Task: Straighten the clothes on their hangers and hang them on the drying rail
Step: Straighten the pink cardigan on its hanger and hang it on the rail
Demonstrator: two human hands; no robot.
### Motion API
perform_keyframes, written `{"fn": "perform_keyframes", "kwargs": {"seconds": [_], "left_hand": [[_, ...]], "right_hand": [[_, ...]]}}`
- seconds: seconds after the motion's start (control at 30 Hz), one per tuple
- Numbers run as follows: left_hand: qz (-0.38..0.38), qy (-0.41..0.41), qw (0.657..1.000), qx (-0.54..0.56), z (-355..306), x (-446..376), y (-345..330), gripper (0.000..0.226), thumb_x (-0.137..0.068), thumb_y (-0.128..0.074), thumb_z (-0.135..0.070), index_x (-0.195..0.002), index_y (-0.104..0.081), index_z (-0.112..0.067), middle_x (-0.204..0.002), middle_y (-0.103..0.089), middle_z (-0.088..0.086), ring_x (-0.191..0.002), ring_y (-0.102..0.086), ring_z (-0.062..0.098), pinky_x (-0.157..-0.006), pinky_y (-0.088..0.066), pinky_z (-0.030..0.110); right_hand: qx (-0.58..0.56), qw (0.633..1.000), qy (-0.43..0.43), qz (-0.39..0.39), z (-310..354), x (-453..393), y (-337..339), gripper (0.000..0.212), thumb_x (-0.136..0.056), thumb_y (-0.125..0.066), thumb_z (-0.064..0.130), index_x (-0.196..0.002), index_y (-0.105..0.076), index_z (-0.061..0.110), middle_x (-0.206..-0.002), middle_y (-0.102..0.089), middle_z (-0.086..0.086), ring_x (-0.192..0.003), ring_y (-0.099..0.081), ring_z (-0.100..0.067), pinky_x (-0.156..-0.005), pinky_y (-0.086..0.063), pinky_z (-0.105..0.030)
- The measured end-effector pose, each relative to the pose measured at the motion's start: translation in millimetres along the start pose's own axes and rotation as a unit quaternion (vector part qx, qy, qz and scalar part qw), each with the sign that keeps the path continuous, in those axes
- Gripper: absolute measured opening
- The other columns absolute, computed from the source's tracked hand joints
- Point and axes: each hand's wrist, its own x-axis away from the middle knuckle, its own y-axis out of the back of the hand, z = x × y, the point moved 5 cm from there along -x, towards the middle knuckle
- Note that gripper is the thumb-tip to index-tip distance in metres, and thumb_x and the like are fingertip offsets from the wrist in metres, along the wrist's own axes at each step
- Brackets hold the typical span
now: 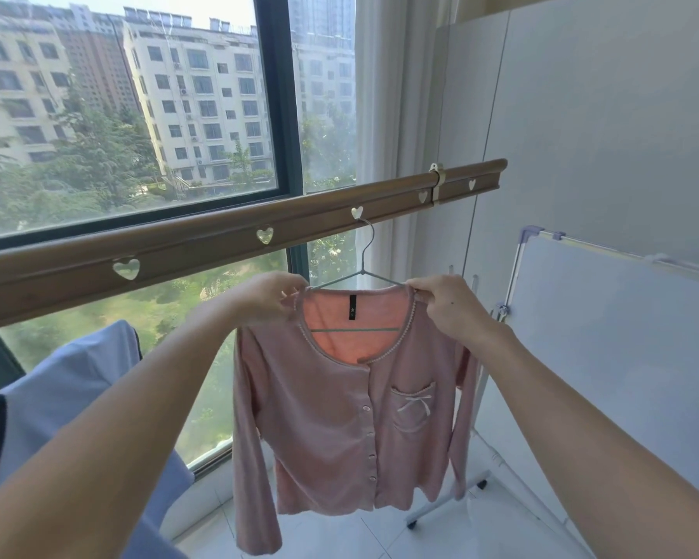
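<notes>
Cardigan [340, 417], pink and buttoned down the front, hangs on a hanger [364, 272] near the middle of the scene, its sleeves dropping straight at both sides and a small bow pocket on its right chest. Behind it the window [138, 115] fills the far left, with pale apartment blocks and trees outside. Rail [227, 244], brown with heart-shaped holes, slants across from low left to high right; the hanger's hook sits in one heart hole [356, 213]. A whiteboard [622, 336] on a wheeled stand leans at the right, beside a grey cabinet. A blue garment [69, 397] hangs at the near left. Left hand [269, 298] pinches the cardigan's collar at the left shoulder, fingers curled onto the fabric. Right hand [446, 302] pinches the collar at the right shoulder in the same way.
</notes>
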Motion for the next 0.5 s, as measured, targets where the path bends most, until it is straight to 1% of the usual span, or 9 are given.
{"fn": "perform_keyframes", "kwargs": {"seconds": [0.07, 0.1, 0.17, 0.2, 0.3, 0.33, 0.4, 0.47, 0.5], "left_hand": [[-0.048, -0.055, 0.997, 0.008, -23, -4, 7, 0.023, -0.084, -0.071, -0.026, -0.106, -0.070, -0.030, -0.090, -0.069, -0.005, -0.082, -0.064, 0.014, -0.072, -0.046, 0.026], [-0.067, -0.068, 0.995, 0.010, -29, -6, 9, 0.017, -0.085, -0.070, -0.026, -0.101, -0.073, -0.027, -0.086, -0.070, -0.005, -0.080, -0.065, 0.014, -0.070, -0.044, 0.024], [-0.097, -0.071, 0.992, 0.027, -28, -8, 9, 0.012, -0.085, -0.072, -0.021, -0.096, -0.076, -0.020, -0.082, -0.072, -0.005, -0.079, -0.067, 0.013, -0.070, -0.044, 0.021], [-0.108, -0.064, 0.991, 0.045, -24, -8, 9, 0.011, -0.083, -0.074, -0.021, -0.094, -0.076, -0.019, -0.081, -0.073, -0.005, -0.079, -0.068, 0.012, -0.071, -0.046, 0.022], [-0.154, -0.055, 0.983, 0.087, -16, -9, 6, 0.007, -0.078, -0.078, -0.023, -0.084, -0.076, -0.021, -0.074, -0.074, -0.007, -0.074, -0.069, 0.008, -0.072, -0.052, 0.026], [-0.172, -0.056, 0.979, 0.094, -17, -9, 6, 0.006, -0.078, -0.079, -0.023, -0.083, -0.076, -0.020, -0.071, -0.073, -0.008, -0.071, -0.068, 0.005, -0.070, -0.051, 0.024], [-0.196, -0.051, 0.973, 0.113, -19, -10, 4, 0.005, -0.078, -0.078, -0.020, -0.083, -0.077, -0.019, -0.070, -0.071, -0.009, -0.068, -0.066, -0.001, -0.066, -0.045, 0.013], [-0.208, -0.050, 0.969, 0.121, -21, -11, 4, 0.006, -0.079, -0.078, -0.017, -0.085, -0.077, -0.016, -0.074, -0.072, -0.006, -0.070, -0.065, -0.004, -0.063, -0.042, 0.002], [-0.211, -0.053, 0.968, 0.122, -23, -11, 3, 0.007, -0.079, -0.078, -0.016, -0.086, -0.078, -0.015, -0.075, -0.073, -0.005, -0.071, -0.065, -0.006, -0.064, -0.043, 0.001]], "right_hand": [[-0.020, 1.000, -0.011, -0.001, 1, 3, -1, 0.066, -0.080, -0.041, -0.015, -0.097, -0.072, 0.041, -0.089, -0.072, 0.025, -0.095, -0.066, 0.010, -0.094, -0.056, -0.035], [-0.026, 1.000, -0.014, -0.004, 2, 4, -2, 0.066, -0.079, -0.040, -0.015, -0.099, -0.074, 0.038, -0.090, -0.072, 0.024, -0.096, -0.066, 0.009, -0.095, -0.055, -0.035], [-0.027, 1.000, -0.014, -0.006, 1, 5, -3, 0.068, -0.074, -0.038, -0.015, -0.103, -0.075, 0.034, -0.096, -0.075, 0.016, -0.100, -0.067, 0.003, -0.097, -0.054, -0.036], [-0.029, 0.999, -0.016, -0.004, 0, 5, -3, 0.069, -0.073, -0.037, -0.015, -0.104, -0.075, 0.032, -0.098, -0.076, 0.012, -0.101, -0.068, 0.000, -0.098, -0.054, -0.035], [-0.018, 1.000, -0.019, -0.005, -3, 4, -4, 0.065, -0.074, -0.038, -0.014, -0.108, -0.075, 0.028, -0.102, -0.076, 0.007, -0.103, -0.068, -0.007, -0.098, -0.053, -0.035], [-0.014, 1.000, -0.021, -0.004, -3, 3, -5, 0.063, -0.077, -0.039, -0.014, -0.110, -0.075, 0.025, -0.105, -0.075, 0.006, -0.104, -0.068, -0.009, -0.099, -0.053, -0.035], [-0.012, 1.000, -0.023, -0.001, -3, 1, -6, 0.056, -0.083, -0.040, -0.015, -0.112, -0.074, 0.019, -0.107, -0.074, 0.004, -0.104, -0.067, -0.007, -0.100, -0.052, -0.032], [0.000, 1.000, -0.021, -0.002, -2, 0, -6, 0.052, -0.084, -0.041, -0.014, -0.112, -0.074, 0.015, -0.107, -0.074, 0.000, -0.104, -0.068, -0.007, -0.098, -0.052, -0.030], [0.007, 1.000, -0.017, -0.002, -2, 0, -6, 0.050, -0.085, -0.041, -0.013, -0.110, -0.074, 0.014, -0.105, -0.075, -0.001, -0.103, -0.068, -0.008, -0.096, -0.053, -0.030]]}}
